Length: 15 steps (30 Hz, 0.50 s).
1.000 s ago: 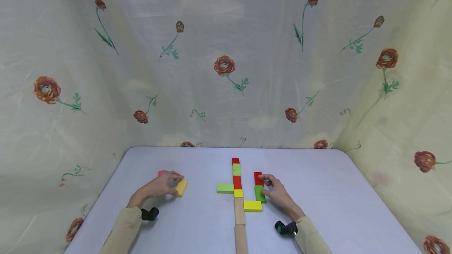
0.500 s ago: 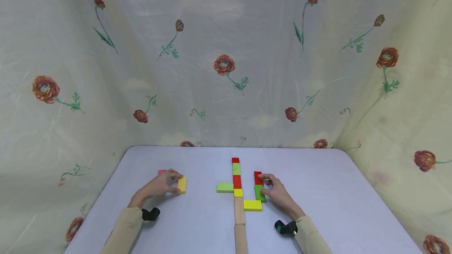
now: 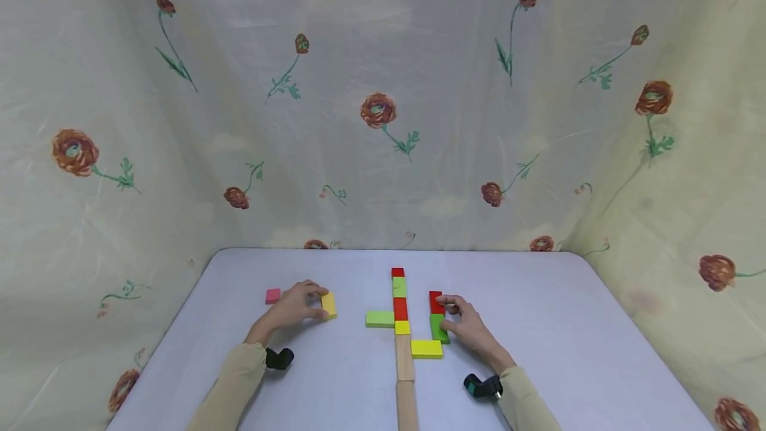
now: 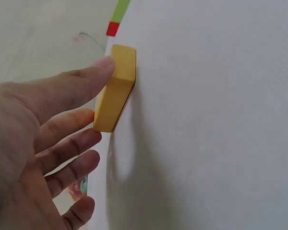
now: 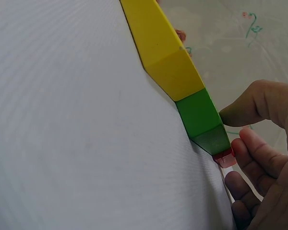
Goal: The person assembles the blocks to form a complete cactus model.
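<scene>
My left hand (image 3: 296, 303) pinches a yellow-orange block (image 3: 328, 305) between thumb and fingertips, left of the block row. In the left wrist view the thumb (image 4: 81, 86) presses one end of this block (image 4: 116, 93), which seems raised off the table; the other fingers are spread below. My right hand (image 3: 471, 330) rests at a green block (image 3: 438, 328) and a red block (image 3: 437, 302) set end to end. Its thumb touches the green block (image 5: 201, 115), and a fingertip touches the red block (image 5: 225, 158). A yellow block (image 3: 426, 349) lies crosswise near the green block's lower end.
A central row holds two plain wooden blocks (image 3: 405, 358), a small yellow block (image 3: 402, 328), red blocks (image 3: 400, 308) and a light green block (image 3: 399, 287). Another light green block (image 3: 380, 319) juts left. A pink block (image 3: 272, 296) lies behind my left hand on the white table (image 3: 538, 318).
My left hand has carried the yellow-orange block rightward, turning it slightly, and more of the pink block shows. The right hand has stayed in place at the green and red blocks.
</scene>
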### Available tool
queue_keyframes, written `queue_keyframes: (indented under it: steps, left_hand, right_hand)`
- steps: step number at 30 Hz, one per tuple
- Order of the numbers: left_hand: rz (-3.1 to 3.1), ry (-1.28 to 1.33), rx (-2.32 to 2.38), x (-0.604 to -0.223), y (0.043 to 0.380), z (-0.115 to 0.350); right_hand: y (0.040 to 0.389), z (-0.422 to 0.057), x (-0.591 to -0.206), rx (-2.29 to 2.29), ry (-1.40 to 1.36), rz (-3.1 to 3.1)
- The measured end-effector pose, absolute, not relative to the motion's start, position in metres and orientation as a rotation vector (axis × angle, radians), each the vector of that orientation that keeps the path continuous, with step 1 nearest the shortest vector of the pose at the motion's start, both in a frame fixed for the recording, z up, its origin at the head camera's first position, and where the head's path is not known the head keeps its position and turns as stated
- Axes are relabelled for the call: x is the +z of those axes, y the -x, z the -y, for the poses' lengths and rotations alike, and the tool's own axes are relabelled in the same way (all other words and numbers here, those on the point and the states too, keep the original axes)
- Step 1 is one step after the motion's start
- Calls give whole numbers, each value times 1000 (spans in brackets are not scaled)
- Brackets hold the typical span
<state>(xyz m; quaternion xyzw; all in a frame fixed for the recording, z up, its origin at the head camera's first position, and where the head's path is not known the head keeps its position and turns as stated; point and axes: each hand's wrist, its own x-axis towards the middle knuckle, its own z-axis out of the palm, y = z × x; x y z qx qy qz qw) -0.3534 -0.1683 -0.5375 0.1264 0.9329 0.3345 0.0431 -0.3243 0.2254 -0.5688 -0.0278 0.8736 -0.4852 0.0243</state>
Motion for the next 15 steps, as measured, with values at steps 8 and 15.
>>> queue_keyframes:
  steps: [8,15]
  left_hand:
    - [-2875,-406,1006,-539,365,145]
    - [-2858,-424,1006,-541,376,127]
  right_hand:
    - [324,-227,-570,-1509,115,-2708]
    - [326,-228,-573,-1517,103,-2700]
